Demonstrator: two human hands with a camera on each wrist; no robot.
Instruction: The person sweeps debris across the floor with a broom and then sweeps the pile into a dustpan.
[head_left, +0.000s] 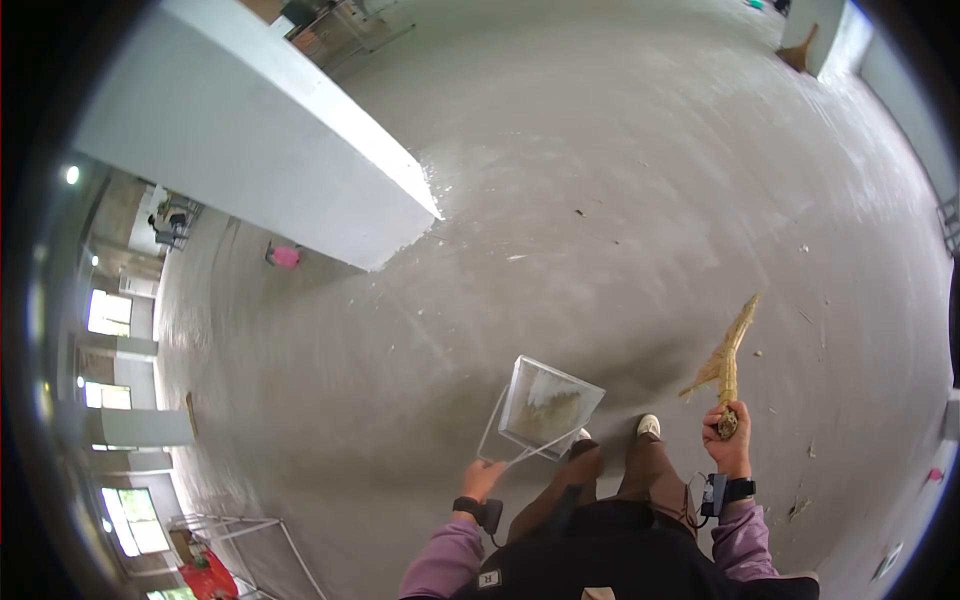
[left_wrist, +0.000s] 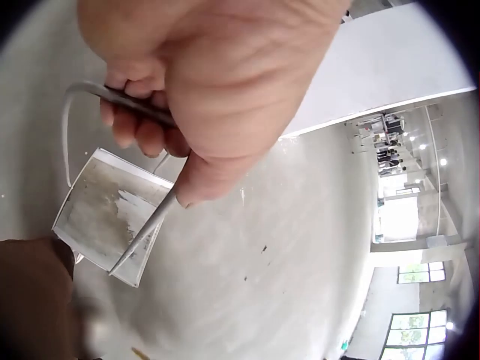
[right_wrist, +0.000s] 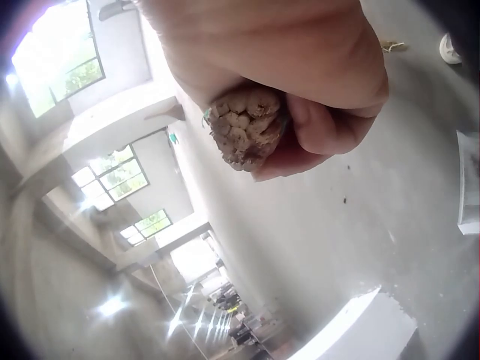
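Observation:
The left hand [head_left: 484, 480] grips the thin wire handle of a metal dustpan [head_left: 550, 405], which hangs in front of the feet with grey-brown dirt on its pan. In the left wrist view the left hand [left_wrist: 217, 90] has its fingers curled round that handle, and the dustpan [left_wrist: 112, 214] is below it. The right hand [head_left: 728, 440] holds a straw broom [head_left: 732, 375] by its handle, the bristles pointing away from the body. In the right wrist view the right hand [right_wrist: 300, 82] wraps the bundled handle end of the broom [right_wrist: 244, 127].
A white pillar [head_left: 300, 150] rises from the concrete floor [head_left: 600, 270] at the upper left, with a pink object [head_left: 286, 257] near it. Small debris [head_left: 798, 508] lies at the right. Another broom [head_left: 798, 50] leans on a far pillar. A metal frame [head_left: 250, 530] stands at the lower left.

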